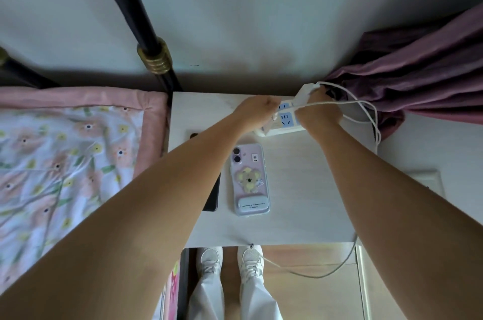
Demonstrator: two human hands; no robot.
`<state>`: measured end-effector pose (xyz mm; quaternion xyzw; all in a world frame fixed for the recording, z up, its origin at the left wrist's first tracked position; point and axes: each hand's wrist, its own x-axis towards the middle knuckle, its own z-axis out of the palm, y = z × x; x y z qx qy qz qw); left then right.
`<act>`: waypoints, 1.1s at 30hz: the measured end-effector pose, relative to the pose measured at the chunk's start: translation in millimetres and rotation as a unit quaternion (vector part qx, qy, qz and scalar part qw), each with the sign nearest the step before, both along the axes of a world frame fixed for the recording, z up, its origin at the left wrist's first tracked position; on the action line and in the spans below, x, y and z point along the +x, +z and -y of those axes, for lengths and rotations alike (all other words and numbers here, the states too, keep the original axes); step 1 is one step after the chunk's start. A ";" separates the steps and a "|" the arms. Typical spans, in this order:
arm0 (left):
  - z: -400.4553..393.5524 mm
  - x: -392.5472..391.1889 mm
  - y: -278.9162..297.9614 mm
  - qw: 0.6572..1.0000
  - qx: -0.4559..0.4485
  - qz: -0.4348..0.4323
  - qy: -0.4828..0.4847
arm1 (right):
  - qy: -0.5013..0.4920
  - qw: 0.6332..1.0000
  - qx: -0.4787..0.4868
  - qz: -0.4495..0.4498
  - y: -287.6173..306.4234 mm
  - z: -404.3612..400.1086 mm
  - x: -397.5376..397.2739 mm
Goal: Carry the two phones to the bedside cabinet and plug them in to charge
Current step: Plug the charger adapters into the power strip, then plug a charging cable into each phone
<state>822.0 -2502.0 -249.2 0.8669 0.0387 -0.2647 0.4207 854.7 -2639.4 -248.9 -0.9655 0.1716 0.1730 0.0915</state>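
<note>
A lilac phone in a clear koala case lies face down in the middle of the white bedside cabinet. A black phone lies to its left, mostly hidden under my left forearm. At the cabinet's back stands a white power strip with blue sockets. My left hand rests on the strip's left end, fingers closed around a small plug there. My right hand grips a white charger adapter at the strip's right end. A white cable loops off to the right.
A bed with a floral quilt and black metal frame borders the cabinet on the left. A purple curtain hangs at the back right. A cable trails over the front edge near my white shoes.
</note>
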 end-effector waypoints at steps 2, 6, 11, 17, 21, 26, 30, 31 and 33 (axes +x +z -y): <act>-3.4 -5.6 -1.4 1.000 -0.010 0.009 0.018 | 0.010 1.000 0.003 -0.007 0.9 2.7 -1.6; -6.6 -18.2 -7.1 0.997 -0.031 0.059 0.048 | 0.056 0.998 0.014 0.033 -1.5 12.7 -11.8; -5.8 -24.6 -13.1 0.992 -0.060 0.068 0.083 | 0.053 0.990 -0.012 0.127 0.9 8.0 -13.8; -11.1 -30.9 -7.4 0.997 -0.024 0.070 0.032 | 0.001 0.993 0.074 0.093 3.3 5.5 -22.7; -21.3 -47.1 -12.4 0.996 -0.047 0.074 0.027 | -0.101 0.946 0.255 0.172 1.7 10.7 -86.9; -34.5 -75.0 -24.7 0.994 -0.037 0.095 0.047 | -0.019 0.940 0.304 0.155 5.6 9.7 -231.1; -40.2 -87.0 -35.8 0.996 -0.042 0.070 0.027 | 0.195 0.956 0.200 0.085 -9.3 3.8 -285.6; -41.4 -88.8 -38.4 0.997 -0.032 0.072 0.021 | 0.215 0.955 0.187 0.077 -14.3 1.9 -289.1; -44.0 -91.8 -42.4 0.997 -0.026 0.076 0.020 | 0.238 0.953 0.172 0.074 -25.8 -0.3 -290.4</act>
